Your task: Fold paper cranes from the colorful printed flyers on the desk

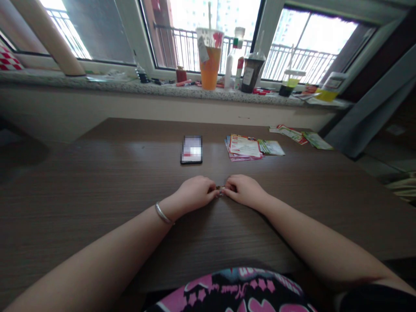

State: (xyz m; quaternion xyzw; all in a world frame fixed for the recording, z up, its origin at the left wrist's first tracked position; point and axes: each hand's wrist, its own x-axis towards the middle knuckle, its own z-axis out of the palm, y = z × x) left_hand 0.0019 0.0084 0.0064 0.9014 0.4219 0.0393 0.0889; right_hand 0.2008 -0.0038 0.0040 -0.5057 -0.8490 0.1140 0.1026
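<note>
Both my hands rest on the dark wooden table [97, 182], fingertips meeting at the middle. My left hand [194, 193], with a silver bangle [162, 214] on its wrist, is curled closed. My right hand [244, 190] is curled closed too. Between the two sets of fingertips sits a very small metallic object [220, 190], pinched from both sides; it is too small to name.
A phone [191, 149] lies face up beyond my hands, with a stack of printed leaflets [244, 146] to its right and more papers [300, 135] at the far right. Drink cups [209, 58] and bottles [234, 56] stand on the stone windowsill [97, 84].
</note>
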